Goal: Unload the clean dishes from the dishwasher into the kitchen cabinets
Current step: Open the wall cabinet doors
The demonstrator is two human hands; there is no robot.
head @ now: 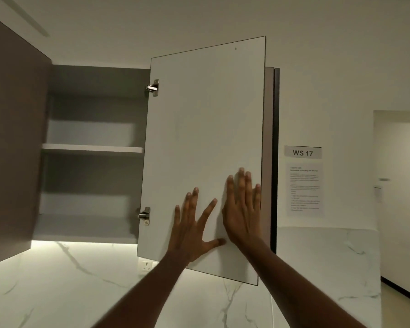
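Observation:
An upper kitchen cabinet stands open above me, and I see no dishes on its grey shelves. Its right door is swung out towards me, showing its white inner face and two metal hinges. My left hand lies flat on the lower part of that face with fingers spread. My right hand lies flat beside it, close to the door's free edge, fingers straight. Neither hand holds anything. No dishwasher shows in this view.
The cabinet's left door hangs open at the far left. A marble backsplash with a wall socket runs below the cabinet. A "WS 17" sign and a printed sheet hang on the right wall, beside a doorway.

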